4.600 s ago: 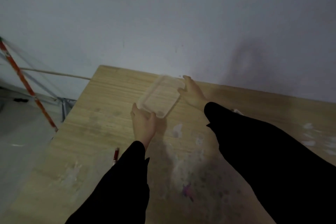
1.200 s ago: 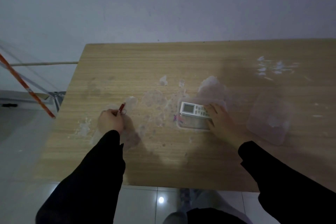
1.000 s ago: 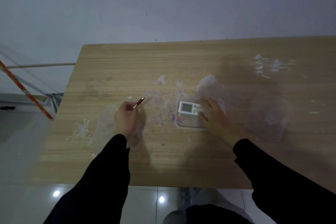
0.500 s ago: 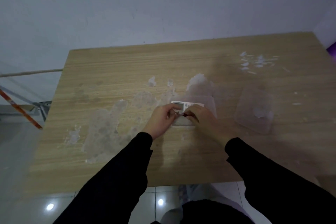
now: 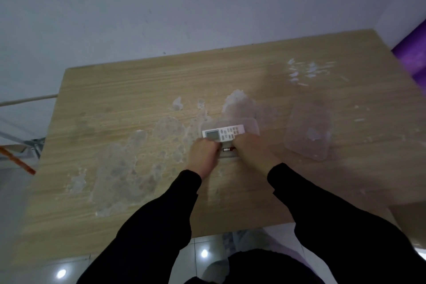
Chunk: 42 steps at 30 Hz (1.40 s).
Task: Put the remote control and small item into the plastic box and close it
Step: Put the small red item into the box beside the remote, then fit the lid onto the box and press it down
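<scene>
A clear plastic box (image 5: 253,123) sits open in the middle of the wooden table (image 5: 138,85). A white remote control (image 5: 223,132) lies inside it along the far side. The small item (image 5: 227,149), a thin red and silver stick, is level over the box's near part. My left hand (image 5: 204,155) pinches its left end and my right hand (image 5: 252,148) pinches its red right end. Both hands cover the box's near edge. The clear lid (image 5: 307,132) lies flat to the right of the box, apart from it.
White scuffed patches (image 5: 129,159) cover the table's middle and left. A purple object (image 5: 412,57) stands past the right edge. An orange-and-white pole (image 5: 17,160) and metal frame are on the floor at the left. A wall lies behind the table.
My left hand picked up the red item at the table's left and carried it right to the box. My right hand left the remote and met it over the box's near side.
</scene>
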{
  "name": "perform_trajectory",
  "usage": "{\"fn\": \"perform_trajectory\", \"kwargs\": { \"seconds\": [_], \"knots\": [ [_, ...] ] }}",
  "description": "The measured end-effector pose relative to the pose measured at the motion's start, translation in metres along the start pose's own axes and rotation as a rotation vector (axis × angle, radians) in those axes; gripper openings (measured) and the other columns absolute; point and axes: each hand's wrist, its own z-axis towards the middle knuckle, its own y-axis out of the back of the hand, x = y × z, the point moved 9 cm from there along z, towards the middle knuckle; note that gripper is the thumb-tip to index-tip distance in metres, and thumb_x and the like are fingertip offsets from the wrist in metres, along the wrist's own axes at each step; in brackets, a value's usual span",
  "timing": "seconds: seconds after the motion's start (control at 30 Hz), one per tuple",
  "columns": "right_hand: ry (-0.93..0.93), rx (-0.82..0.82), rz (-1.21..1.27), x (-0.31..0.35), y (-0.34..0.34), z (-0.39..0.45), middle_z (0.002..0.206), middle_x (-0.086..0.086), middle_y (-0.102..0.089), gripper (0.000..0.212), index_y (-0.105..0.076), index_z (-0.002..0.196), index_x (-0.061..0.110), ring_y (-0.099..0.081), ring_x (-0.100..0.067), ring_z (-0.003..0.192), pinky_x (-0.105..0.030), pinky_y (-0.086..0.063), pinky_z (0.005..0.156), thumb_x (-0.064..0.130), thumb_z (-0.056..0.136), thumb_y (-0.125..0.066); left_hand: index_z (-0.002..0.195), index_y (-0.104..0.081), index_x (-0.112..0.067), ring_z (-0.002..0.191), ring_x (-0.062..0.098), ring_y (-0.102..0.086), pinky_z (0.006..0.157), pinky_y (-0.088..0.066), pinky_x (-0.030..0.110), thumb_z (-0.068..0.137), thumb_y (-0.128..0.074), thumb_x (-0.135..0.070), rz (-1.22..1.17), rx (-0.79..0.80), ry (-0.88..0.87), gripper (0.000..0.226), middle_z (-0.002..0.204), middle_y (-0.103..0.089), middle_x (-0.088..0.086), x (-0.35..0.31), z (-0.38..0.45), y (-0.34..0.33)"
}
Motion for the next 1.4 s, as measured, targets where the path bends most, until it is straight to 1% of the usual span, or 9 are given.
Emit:
{"fn": "perform_trajectory", "kwargs": {
  "seconds": [0.1, 0.2, 0.37, 0.57, 0.77, 0.9, 1.0, 1.13, 1.4],
  "knots": [
    [0.056, -0.284, 0.153, -0.002, 0.027, -0.02, 0.093, -0.017, -0.067, 0.013, -0.064, 0.092, 0.005, -0.062, -0.034, 0.087, -0.041, -0.053, 0.071, 0.012, 0.089, -0.053, 0.101, -0.072, -0.017, 0.096, 0.033, -0.066, 0.081, -0.054, 0.042, 0.082, -0.056, -0.007, -0.16, -0.057, 0.035, 0.026, 0.1, -0.074, 0.012, 0.003, -0.009, 0.006],
    [-0.164, -0.585, 0.257, -0.05, 0.041, -0.059, 0.096, -0.015, -0.063, 0.012, -0.061, 0.097, 0.008, -0.057, -0.033, 0.088, -0.04, -0.048, 0.075, 0.013, 0.086, -0.058, 0.099, -0.072, -0.016, 0.092, 0.033, -0.067, 0.074, -0.054, 0.039, 0.082, -0.055, -0.006, -0.293, -0.187, 0.052, 0.027, 0.099, -0.075, 0.013, 0.001, -0.019, 0.02],
    [-0.62, -0.398, 0.237, -0.134, -0.003, -0.102, 0.113, -0.018, -0.049, 0.024, -0.053, 0.098, 0.008, -0.048, -0.036, 0.104, -0.045, -0.042, 0.085, 0.02, 0.081, -0.064, 0.1, -0.072, -0.017, 0.085, 0.027, -0.069, 0.072, -0.057, 0.037, 0.088, -0.056, -0.011, -0.442, -0.276, 0.058, 0.021, 0.097, -0.076, 0.01, -0.009, -0.021, 0.027],
    [-0.477, -0.465, 0.239, -0.129, 0.01, -0.099, 0.104, -0.025, -0.054, 0.008, -0.057, 0.091, 0.001, -0.052, -0.039, 0.1, -0.045, -0.04, 0.081, 0.001, 0.084, -0.056, 0.104, -0.071, -0.015, 0.079, 0.005, -0.06, 0.065, -0.04, 0.0, 0.09, -0.056, -0.011, -0.645, -0.209, 0.052, 0.021, 0.099, -0.075, 0.004, -0.034, -0.006, 0.021],
    [-0.184, -0.883, 0.933, -0.105, 0.083, -0.109, 0.105, -0.01, -0.059, 0.008, -0.051, 0.09, 0.019, -0.061, -0.017, 0.097, -0.023, -0.049, 0.08, 0.012, 0.093, -0.048, 0.122, -0.057, -0.013, 0.089, 0.012, -0.057, 0.062, -0.042, -0.002, 0.093, -0.053, -0.009, -0.936, -0.269, 0.217, 0.03, 0.114, -0.063, 0.008, -0.026, 0.007, 0.02],
    [-0.202, -0.877, 1.348, -0.113, 0.092, -0.103, 0.096, -0.002, -0.071, 0.014, -0.052, 0.086, 0.03, -0.068, -0.017, 0.091, -0.024, -0.056, 0.076, 0.022, 0.095, -0.046, 0.143, -0.033, -0.018, 0.119, 0.012, -0.046, 0.095, -0.04, 0.024, 0.094, -0.054, -0.026, -1.033, -0.37, 0.299, 0.054, 0.139, -0.044, 0.0, -0.009, 0.008, 0.028],
    [-0.282, -0.756, 1.529, -0.117, 0.077, -0.087, 0.085, 0.002, -0.073, 0.017, -0.054, 0.086, 0.022, -0.071, -0.013, 0.078, -0.022, -0.058, 0.061, 0.015, 0.098, -0.044, 0.134, -0.048, -0.016, 0.09, 0.012, -0.061, 0.072, -0.046, 0.009, 0.093, -0.056, -0.024, -1.046, -0.406, 0.361, 0.043, 0.108, -0.058, 0.001, 0.006, 0.007, 0.031],
    [-0.578, -0.697, 1.424, -0.121, 0.043, -0.069, 0.083, -0.011, -0.064, 0.013, -0.054, 0.104, -0.002, -0.067, -0.012, 0.06, -0.021, -0.057, 0.054, 0.006, 0.095, -0.048, 0.115, -0.065, -0.006, 0.072, 0.022, -0.061, 0.06, -0.039, 0.016, 0.089, -0.061, -0.017, -0.82, -0.481, 0.431, 0.028, 0.082, -0.066, 0.012, 0.025, -0.009, 0.034],
    [-0.503, -0.452, 0.77, -0.071, 0.018, -0.034, 0.121, -0.023, -0.051, 0.043, -0.047, 0.125, 0.001, -0.051, -0.032, 0.109, -0.022, -0.036, 0.084, -0.007, 0.082, -0.046, 0.132, -0.053, -0.006, 0.092, 0.032, -0.062, 0.081, -0.048, 0.033, 0.091, -0.059, -0.023, -0.625, -0.425, 0.619, 0.044, 0.106, -0.065, 0.019, 0.061, -0.031, 0.011]
  ]
}}
